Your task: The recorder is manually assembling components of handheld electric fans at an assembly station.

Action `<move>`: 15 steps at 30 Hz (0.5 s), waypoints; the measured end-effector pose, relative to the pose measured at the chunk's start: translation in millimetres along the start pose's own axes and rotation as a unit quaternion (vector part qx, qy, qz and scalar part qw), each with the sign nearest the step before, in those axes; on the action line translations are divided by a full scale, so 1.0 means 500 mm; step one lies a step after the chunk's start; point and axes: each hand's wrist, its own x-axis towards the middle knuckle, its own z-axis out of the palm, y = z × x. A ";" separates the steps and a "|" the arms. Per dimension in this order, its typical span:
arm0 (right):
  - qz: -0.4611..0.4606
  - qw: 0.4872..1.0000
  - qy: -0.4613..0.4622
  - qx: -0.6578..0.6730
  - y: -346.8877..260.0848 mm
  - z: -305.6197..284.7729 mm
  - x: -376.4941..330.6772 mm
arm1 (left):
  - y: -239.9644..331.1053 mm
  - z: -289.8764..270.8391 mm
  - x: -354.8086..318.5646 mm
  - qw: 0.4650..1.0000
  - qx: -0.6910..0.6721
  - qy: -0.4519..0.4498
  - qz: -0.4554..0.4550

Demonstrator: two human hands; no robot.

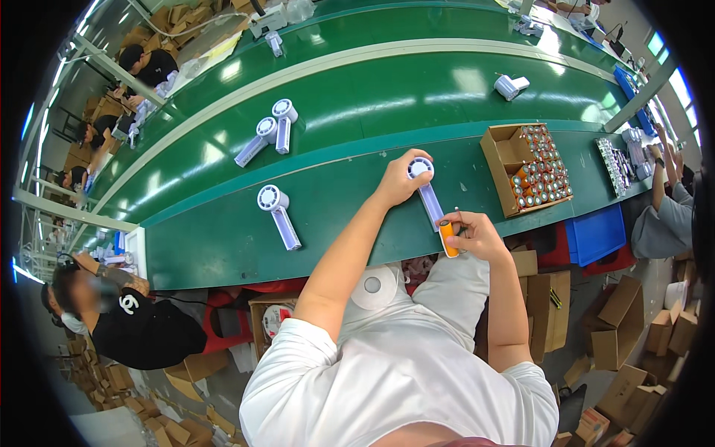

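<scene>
My left hand point(403, 179) is closed round the round head of a pale lavender handheld fan point(430, 203), whose handle points toward me at the front of the green bench. In the fingers of my right hand point(478, 235) is an orange cylindrical battery point(448, 240), held at the near end of that handle. Whether the battery is partly inside the handle, I cannot tell. To the left, another handheld fan point(273, 199) lies on the bench. A cardboard box point(503, 173) of upright orange batteries stands to the right of my hands.
Two more fans point(267, 128) lie on the green conveyor point(357, 97) beyond the bench, and another fan point(509, 88) farther right. A blue bin point(596, 237) sits below the bench at right. A white tape roll point(374, 287) is at my lap. People work at both sides.
</scene>
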 end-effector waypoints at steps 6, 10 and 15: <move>-0.098 0.967 0.229 0.058 -0.053 0.065 0.025 | -0.017 -0.012 -0.013 0.999 -0.019 0.028 -0.020; -0.084 0.958 0.251 -0.112 -0.064 0.092 0.061 | -0.012 -0.023 -0.011 0.999 0.032 0.041 0.011; -0.104 0.924 0.225 -0.291 -0.056 0.114 0.085 | -0.016 -0.024 -0.012 0.998 0.029 0.052 0.022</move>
